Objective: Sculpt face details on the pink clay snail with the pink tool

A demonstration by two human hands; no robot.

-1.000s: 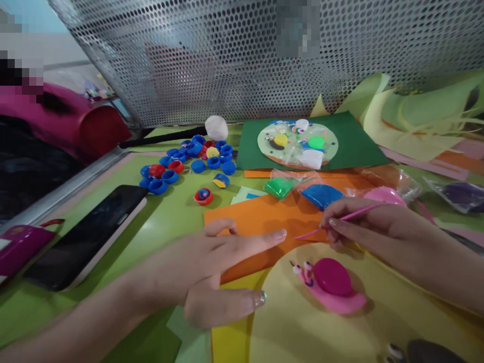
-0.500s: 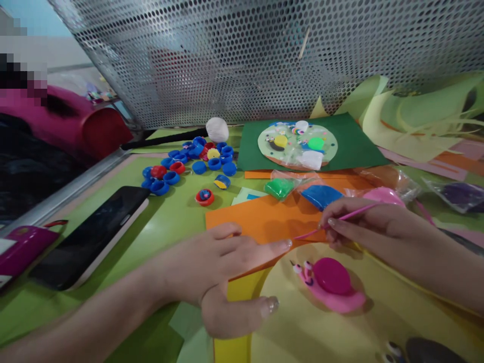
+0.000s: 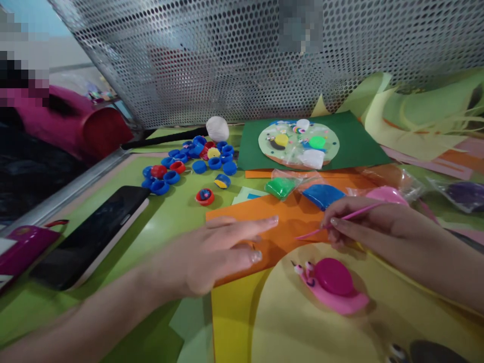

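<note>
Pinching a pink sculpting stick [image 3: 353, 215] in our right hand [image 3: 365, 227] behind the soft clay snail [image 3: 335, 285], likely best lifted by its base, we are holding our empty left hand [image 3: 212, 252] flat beside it.

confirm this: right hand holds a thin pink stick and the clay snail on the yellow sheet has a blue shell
No: the head view shows the snail's shell deep pink, not blue. The right hand does hold the thin pink stick.

The tabletop [image 3: 166, 222] looks glossy green. Matt orange paper [image 3: 280, 222] lies on it beside a smooth clay snail [image 3: 333, 285], shiny plastic caps [image 3: 189, 164] and perforated metal mesh [image 3: 227, 55].
</note>
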